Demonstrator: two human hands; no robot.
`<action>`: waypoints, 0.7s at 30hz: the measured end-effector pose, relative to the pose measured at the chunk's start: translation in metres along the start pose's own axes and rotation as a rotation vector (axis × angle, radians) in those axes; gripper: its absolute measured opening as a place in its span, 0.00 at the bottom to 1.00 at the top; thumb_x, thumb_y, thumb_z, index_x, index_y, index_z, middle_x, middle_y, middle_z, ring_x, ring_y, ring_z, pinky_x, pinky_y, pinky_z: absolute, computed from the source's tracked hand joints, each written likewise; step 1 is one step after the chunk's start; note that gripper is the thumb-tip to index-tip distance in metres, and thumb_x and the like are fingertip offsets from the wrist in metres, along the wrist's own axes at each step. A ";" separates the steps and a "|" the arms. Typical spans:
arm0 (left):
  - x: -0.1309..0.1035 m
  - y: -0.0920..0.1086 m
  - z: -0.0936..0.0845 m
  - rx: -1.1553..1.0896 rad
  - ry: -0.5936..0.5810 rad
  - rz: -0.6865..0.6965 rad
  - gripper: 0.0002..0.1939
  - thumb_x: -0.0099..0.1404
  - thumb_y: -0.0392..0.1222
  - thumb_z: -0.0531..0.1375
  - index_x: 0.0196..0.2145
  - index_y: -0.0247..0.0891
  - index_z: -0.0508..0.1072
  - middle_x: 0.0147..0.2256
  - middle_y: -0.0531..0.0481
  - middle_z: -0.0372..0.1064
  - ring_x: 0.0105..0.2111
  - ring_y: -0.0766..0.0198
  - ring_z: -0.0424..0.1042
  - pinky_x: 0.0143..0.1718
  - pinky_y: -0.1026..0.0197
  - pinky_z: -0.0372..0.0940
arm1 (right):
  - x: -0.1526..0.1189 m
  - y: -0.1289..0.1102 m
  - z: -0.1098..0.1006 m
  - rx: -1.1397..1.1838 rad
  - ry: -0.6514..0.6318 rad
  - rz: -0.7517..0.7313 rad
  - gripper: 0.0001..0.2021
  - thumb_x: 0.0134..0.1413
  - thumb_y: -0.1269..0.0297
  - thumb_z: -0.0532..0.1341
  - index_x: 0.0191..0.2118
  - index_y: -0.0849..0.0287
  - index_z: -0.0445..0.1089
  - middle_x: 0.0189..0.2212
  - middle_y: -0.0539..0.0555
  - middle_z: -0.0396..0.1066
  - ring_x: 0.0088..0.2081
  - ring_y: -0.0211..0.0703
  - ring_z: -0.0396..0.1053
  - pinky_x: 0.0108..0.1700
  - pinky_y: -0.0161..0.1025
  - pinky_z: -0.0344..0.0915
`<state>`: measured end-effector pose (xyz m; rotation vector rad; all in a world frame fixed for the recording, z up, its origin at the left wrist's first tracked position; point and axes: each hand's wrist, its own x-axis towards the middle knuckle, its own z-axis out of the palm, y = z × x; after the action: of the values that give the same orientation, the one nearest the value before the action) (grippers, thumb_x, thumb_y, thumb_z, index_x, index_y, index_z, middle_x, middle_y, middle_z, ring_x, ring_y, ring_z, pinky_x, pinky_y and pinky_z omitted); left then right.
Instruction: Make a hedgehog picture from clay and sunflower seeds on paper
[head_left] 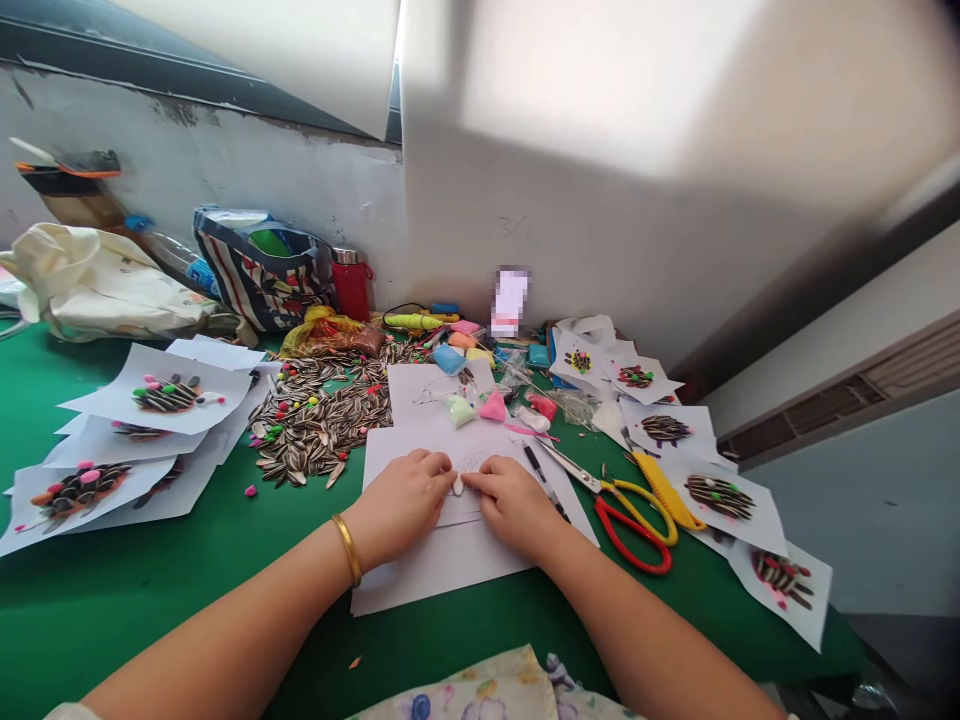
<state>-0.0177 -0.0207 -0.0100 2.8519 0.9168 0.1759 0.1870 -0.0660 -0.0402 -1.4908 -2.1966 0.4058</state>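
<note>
On the green tabletop (187,560), at its near middle, a stack of white paper sheets (450,550) is lying flat; all places below are given from this stack.

Item, left hand (401,505): resting on the stack's upper half, wrist wearing a gold bangle (347,548), fingertips curled down onto the paper. Item, right hand (514,505): lying just beside the left, also on the stack. The grip of both hands is closing together on a small pale piece (457,485), seemingly a sunflower seed, which is sitting on the top sheet between the two sets of fingertips; how firmly it is pinched cannot be told.

Item, heap of striped sunflower seeds (322,420): spreading just left of and behind the stack. Item, scissors with red and yellow handles (630,505): lying just right of the stack. Item, lumps of coloured clay (480,400): sitting behind the stack. Item, finished seed pictures on paper (169,395): fanning out well to the left; more (720,495) are lying to the right. Item, striped bag (259,270): standing far behind, against the wall.
</note>
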 end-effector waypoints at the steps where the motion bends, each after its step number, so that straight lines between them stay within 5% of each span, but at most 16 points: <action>1: -0.002 0.003 0.000 0.033 -0.012 0.016 0.16 0.68 0.34 0.53 0.51 0.37 0.73 0.48 0.42 0.69 0.47 0.53 0.67 0.49 0.52 0.64 | 0.000 0.000 0.000 -0.016 -0.008 -0.005 0.22 0.53 0.79 0.55 0.50 0.56 0.76 0.39 0.56 0.70 0.42 0.45 0.66 0.48 0.42 0.65; 6: -0.009 0.011 0.001 0.134 -0.044 0.022 0.21 0.68 0.33 0.52 0.58 0.33 0.66 0.51 0.38 0.68 0.50 0.50 0.66 0.47 0.49 0.64 | -0.001 0.000 0.001 -0.046 -0.005 -0.017 0.22 0.54 0.79 0.56 0.51 0.56 0.75 0.39 0.57 0.70 0.42 0.45 0.66 0.48 0.43 0.65; 21: -0.011 0.003 -0.006 0.034 -0.063 0.042 0.20 0.67 0.37 0.55 0.56 0.36 0.69 0.57 0.42 0.67 0.54 0.50 0.67 0.53 0.49 0.64 | -0.003 0.001 -0.006 -0.020 -0.021 -0.072 0.21 0.53 0.79 0.56 0.49 0.54 0.76 0.40 0.56 0.71 0.43 0.44 0.67 0.48 0.41 0.65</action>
<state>-0.0259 -0.0291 -0.0046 2.8915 0.8565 0.0757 0.1920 -0.0688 -0.0358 -1.4192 -2.2698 0.3784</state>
